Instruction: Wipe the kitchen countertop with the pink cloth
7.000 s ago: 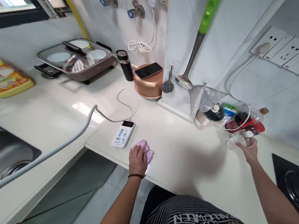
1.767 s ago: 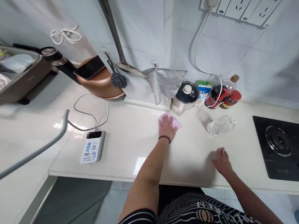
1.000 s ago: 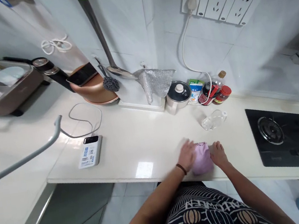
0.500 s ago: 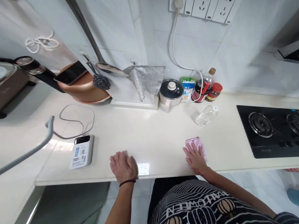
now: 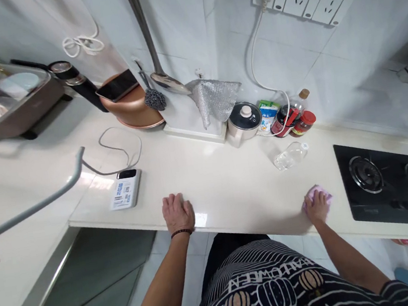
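My left hand, with a dark beaded bracelet at its wrist, rests on the counter near the front edge. Its fingers are curled in, and nothing shows in them. Farther right, my right hand presses on a pink cloth, fingers bent over it. The cloth is bunched under the palm and partly hidden. Left of the hob, the cloth lies flat against the pale countertop. A clear bottle lies on its side beyond my right hand.
A white power bank with a grey cable lies left of my left hand. Along the wall stand a small lidded pot, a red-lidded jar and a copper-coloured pan. A grey tube reaches in from the left. An electric pan sits back left.
My right hand has slid rightward with the pink cloth toward the hob, and the cloth is now more bunched. My left hand stays on the counter. The view has shifted slightly.
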Available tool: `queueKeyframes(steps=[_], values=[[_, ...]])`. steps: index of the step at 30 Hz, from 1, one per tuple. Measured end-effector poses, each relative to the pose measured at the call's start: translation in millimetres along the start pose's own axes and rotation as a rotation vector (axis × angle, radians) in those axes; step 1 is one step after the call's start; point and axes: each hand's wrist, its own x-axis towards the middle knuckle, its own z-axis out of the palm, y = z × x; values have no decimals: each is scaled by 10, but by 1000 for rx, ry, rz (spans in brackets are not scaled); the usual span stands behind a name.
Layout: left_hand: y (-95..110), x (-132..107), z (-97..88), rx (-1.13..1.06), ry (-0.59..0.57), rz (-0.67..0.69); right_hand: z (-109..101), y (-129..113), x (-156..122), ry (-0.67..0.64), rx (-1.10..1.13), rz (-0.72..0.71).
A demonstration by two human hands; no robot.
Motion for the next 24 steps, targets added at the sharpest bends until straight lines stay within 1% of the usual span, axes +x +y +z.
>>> queueKeyframes(steps=[2,3,4,6,8,9,10,11,12,13,14,16,18,20,22,23,24], values=[[-10,3,11,-5,-2,-2,134,-369,-142,-24,-18,-108],[-14,4,15,-8,-2,-3,190,-605,-219,-55,-26,-203],[-17,4,18,-8,0,-3,233,-857,-300,-99,-33,-325],[-19,6,22,-4,4,-3,276,-1353,-467,-237,-38,-581],[-17,8,23,2,5,1,276,-1752,-630,-366,-32,-797],[-15,10,23,6,7,3,267,-1890,-705,-412,-24,-885],[-14,12,22,10,10,5,258,-1980,-771,-441,-12,-958],[-12,14,21,15,15,10,248,-2017,-824,-457,-1,-1012],[-12,15,20,20,20,16,239,-2003,-860,-461,6,-1042],[-11,15,19,26,26,22,229,-1936,-876,-458,4,-1040],[-11,15,18,31,32,26,216,-1820,-870,-450,-10,-1005],[-9,10,17,39,42,25,170,-1452,-802,-419,-78,-851],[-6,3,20,39,46,14,93,-937,-685,-378,-172,-664],[-4,-3,24,32,40,6,-7,-334,-561,-337,-254,-539],[-6,-6,30,29,38,3,-96,273,-469,-318,-308,-480],[-10,-7,33,30,39,4,-127,543,-441,-302,-320,-482],[-16,-8,37,32,42,7,-144,774,-428,-288,-321,-517]])
